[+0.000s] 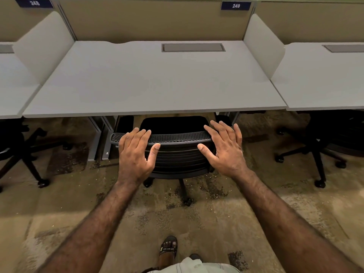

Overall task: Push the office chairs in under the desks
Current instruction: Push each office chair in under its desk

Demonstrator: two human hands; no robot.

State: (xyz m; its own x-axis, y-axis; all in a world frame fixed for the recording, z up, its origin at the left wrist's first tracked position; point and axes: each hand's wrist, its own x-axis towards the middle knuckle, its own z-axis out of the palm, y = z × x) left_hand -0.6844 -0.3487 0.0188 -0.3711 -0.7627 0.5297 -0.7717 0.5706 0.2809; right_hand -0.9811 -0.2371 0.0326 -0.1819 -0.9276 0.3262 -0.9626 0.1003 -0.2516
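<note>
Left hand [136, 152] and right hand [226, 148] spread flat, seemingly resting on mesh-topped chair [177, 154]; smooth grey desk [153, 83].

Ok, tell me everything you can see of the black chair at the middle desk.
The black chair faces the middle desk, its back toward the person. The top of the backrest is perforated mesh; below it run horizontal ribs. The seat sits partly under the desk edge, while the backrest, the column and dark legs on casters remain outside on the carpet. The left hand lies flat across the top rail; the right hand is spread open at its right end, with contact unclear.
</note>
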